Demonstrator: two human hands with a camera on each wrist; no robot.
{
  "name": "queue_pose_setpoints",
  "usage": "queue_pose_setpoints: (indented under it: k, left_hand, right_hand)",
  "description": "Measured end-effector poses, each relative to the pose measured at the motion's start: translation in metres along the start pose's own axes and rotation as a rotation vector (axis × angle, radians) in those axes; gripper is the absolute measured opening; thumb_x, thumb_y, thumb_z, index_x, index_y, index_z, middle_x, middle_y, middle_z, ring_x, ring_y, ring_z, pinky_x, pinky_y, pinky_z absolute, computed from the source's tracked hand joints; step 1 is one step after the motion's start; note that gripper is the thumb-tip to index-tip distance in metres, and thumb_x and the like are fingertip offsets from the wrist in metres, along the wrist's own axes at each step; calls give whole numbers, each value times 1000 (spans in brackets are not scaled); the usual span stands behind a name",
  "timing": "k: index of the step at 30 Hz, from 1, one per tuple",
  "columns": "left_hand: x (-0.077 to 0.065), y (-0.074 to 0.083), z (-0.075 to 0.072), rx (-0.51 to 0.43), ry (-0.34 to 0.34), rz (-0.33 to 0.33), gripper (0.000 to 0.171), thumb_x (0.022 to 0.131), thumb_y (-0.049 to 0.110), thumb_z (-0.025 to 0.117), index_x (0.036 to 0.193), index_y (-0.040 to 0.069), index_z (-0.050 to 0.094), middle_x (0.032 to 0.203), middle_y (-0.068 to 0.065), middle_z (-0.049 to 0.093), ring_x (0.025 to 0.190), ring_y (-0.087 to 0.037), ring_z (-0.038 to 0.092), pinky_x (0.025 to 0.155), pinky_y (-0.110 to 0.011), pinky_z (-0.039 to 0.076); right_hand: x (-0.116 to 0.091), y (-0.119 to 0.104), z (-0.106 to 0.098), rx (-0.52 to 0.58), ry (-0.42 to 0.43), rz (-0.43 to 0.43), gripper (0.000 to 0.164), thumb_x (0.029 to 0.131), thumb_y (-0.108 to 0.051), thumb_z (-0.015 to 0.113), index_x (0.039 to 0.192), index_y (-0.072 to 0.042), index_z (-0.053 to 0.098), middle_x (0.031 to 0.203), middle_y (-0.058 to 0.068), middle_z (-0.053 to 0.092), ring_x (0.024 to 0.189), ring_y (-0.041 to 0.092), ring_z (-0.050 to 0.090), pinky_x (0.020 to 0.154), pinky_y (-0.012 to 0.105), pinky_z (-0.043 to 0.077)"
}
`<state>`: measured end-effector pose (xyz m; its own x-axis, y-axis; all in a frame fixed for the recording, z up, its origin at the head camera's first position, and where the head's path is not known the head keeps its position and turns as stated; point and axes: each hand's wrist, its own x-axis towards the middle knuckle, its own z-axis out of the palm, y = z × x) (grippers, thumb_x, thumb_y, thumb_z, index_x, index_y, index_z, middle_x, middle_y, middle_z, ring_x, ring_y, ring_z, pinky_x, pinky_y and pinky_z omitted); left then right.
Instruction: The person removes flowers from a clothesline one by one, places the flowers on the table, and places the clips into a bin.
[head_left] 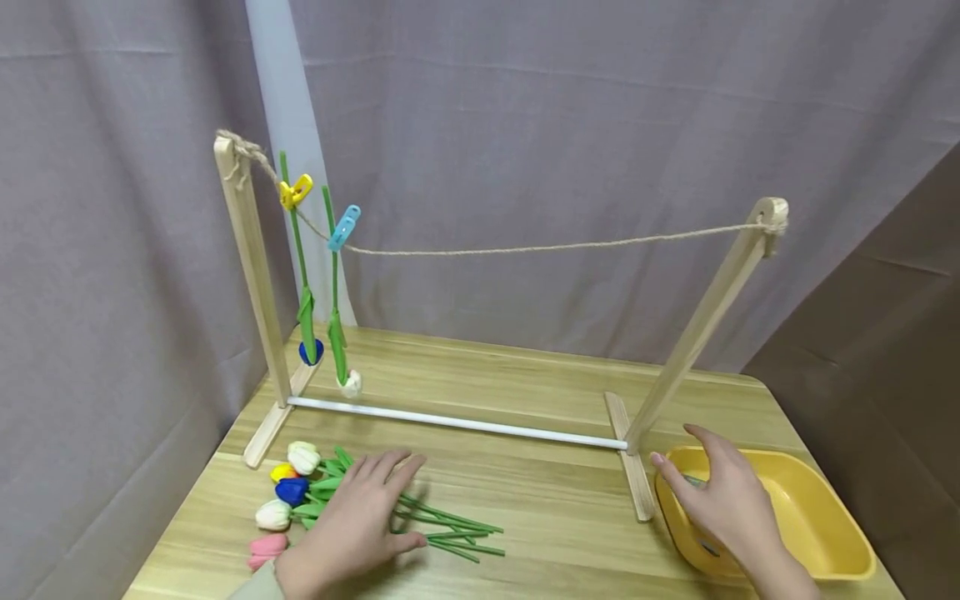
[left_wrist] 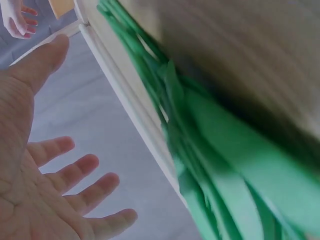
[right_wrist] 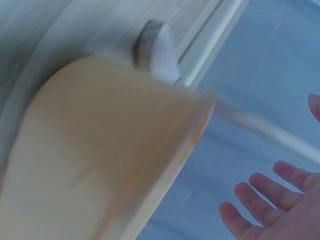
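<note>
Over a bunch of artificial tulips lying on the table, my left hand (head_left: 360, 512) hovers with fingers spread. Their green stems (left_wrist: 170, 100) run beneath the palm in the left wrist view. White, yellow, pink and blue tulip (head_left: 292, 491) heads point left. My right hand (head_left: 723, 496) is above the left end of a yellow basin (head_left: 825, 525), fingers loose and holding nothing; it hides part of the basin's inside. From the twine hang a blue tulip (head_left: 311, 351) under a yellow clothespin (head_left: 296, 192) and a white tulip (head_left: 350, 383) under a blue clothespin (head_left: 344, 228), heads down.
Twine (head_left: 525, 249) spans two wooden posts, the left post (head_left: 255, 275) and the right post (head_left: 697, 325). A white rod (head_left: 457, 422) joins their feet low over the table (head_left: 480, 367). Grey curtains (head_left: 540, 125) stand close behind and at both sides.
</note>
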<state>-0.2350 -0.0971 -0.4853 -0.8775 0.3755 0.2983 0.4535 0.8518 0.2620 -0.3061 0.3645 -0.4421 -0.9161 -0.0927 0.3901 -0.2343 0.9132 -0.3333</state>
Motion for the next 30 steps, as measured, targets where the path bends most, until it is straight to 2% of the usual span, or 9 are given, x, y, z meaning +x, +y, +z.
queue_pose_setpoints:
  k: [7, 9, 16, 21, 25, 30]
  left_hand:
    - [5, -5, -20, 12, 54, -28, 100, 66, 60, 81, 146, 14, 42, 140, -13, 47, 125, -34, 45, 104, -60, 32]
    - [7, -6, -27, 15, 79, -44, 101, 65, 60, 82, 146, 14, 42, 140, -13, 47, 126, -33, 45, 104, -59, 32]
    - [12, -8, -47, 15, 132, -72, 103, 67, 63, 79, 148, 14, 39, 141, -11, 46, 126, -34, 44, 106, -54, 31]
    - [12, -11, -56, 0, 159, -89, 102, 67, 61, 79, 148, 14, 39, 142, -11, 45, 127, -35, 43, 105, -58, 32]
    - [17, -16, -69, -27, 220, -105, 100, 68, 58, 81, 146, 12, 39, 141, -14, 44, 128, -35, 43, 104, -58, 33]
    - [30, -22, -91, -89, 337, -137, 99, 70, 52, 82, 148, 13, 35, 139, -15, 45, 127, -36, 43, 101, -58, 36]
  right_hand:
    - [14, -28, 4, 45, 42, -130, 72, 83, -49, 72, 131, 1, 53, 126, 27, 55, 113, 50, 49, 82, 67, 41]
    - [19, -35, 2, 36, 53, -147, 73, 82, -50, 73, 131, 1, 53, 124, 26, 56, 110, 49, 51, 80, 66, 42]
    - [27, -53, -17, -61, 62, -67, 77, 82, -59, 67, 129, 0, 53, 115, 23, 60, 100, 46, 56, 69, 61, 44]
    - [27, -64, -21, -50, 57, -96, 73, 82, -58, 69, 126, -1, 55, 110, 22, 63, 95, 45, 58, 68, 59, 45]
    - [30, -78, -19, -25, 68, -166, 69, 82, -54, 71, 122, 0, 57, 106, 20, 65, 94, 43, 60, 70, 59, 46]
    - [41, -105, -20, 11, 62, -257, 66, 84, -53, 69, 123, -1, 58, 105, 17, 66, 95, 40, 61, 75, 58, 48]
